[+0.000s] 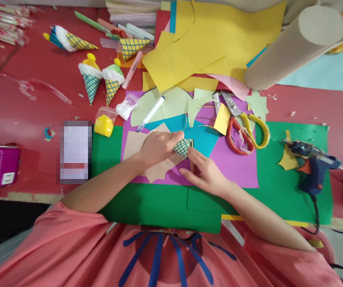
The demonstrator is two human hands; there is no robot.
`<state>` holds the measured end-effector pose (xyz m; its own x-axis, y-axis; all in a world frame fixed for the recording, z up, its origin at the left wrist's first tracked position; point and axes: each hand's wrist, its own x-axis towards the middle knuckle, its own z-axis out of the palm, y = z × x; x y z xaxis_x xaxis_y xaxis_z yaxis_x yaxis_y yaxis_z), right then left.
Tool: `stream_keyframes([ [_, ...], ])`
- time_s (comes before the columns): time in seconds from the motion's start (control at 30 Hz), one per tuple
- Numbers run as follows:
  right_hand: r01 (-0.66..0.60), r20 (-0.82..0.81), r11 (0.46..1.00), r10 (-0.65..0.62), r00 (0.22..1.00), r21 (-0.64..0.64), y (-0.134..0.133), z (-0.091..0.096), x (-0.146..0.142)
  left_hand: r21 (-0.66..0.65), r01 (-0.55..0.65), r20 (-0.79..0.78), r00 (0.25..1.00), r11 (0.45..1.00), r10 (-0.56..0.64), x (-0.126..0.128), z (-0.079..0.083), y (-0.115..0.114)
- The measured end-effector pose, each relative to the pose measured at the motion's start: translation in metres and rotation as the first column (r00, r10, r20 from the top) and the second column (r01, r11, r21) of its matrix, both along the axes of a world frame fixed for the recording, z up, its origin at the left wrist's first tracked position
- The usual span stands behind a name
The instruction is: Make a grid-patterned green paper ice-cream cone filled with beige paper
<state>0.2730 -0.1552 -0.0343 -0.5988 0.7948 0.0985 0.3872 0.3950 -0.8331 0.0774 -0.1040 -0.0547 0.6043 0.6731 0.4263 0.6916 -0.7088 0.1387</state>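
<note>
In the middle of the frame my left hand has its thumb and fingers closed on a small paper cone, pale green with a dark blue grid, its wide mouth turned to the right. My right hand comes in from the lower right with bent fingers, a fingertip touching the cone near that mouth and the thumb standing away just below; whether those fingers also pinch the rim I cannot tell.

Under my left wrist lies beige paper, on top of a purple sheet, which in turn rests on a wide green sheet. A blue piece of paper shows just behind my fingers, and a white pen with a blue cap slants above my left hand. Right of centre, scissors with one red and one yellow handle lie among paper scraps, and a glue gun rests at the right of the frame.

In the upper left, two filled cones, one with a yellow top and one with a green top, lie side by side, points down the frame; a blue-topped cone lies above them. Just below this pair I see a small bag of yellow material
</note>
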Motion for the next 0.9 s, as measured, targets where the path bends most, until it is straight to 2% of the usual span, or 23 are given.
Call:
stream_keyframes([
  [0.37, 0.02, 0.065, 1.0, -0.02, 0.998, 0.007, -0.0004, 0.0035, -0.0036, 0.047, 0.039, -0.047, 0.998, 0.998, -0.037, 0.0013, 0.0002, -0.0035],
  [0.67, 0.131, 0.108, 0.988, -0.14, 0.984, 0.084, -0.0084, 0.0002, -0.0077, 0.055, 0.01, -0.063, 0.998, 0.998, -0.007, 0.0016, 0.0051, -0.0029],
  [0.9, 0.034, -0.055, 0.999, -0.034, 0.998, 0.006, -0.0022, -0.0015, -0.0054, 0.056, 0.002, -0.073, 0.997, 0.998, 0.002, 0.002, 0.0045, -0.0044],
])
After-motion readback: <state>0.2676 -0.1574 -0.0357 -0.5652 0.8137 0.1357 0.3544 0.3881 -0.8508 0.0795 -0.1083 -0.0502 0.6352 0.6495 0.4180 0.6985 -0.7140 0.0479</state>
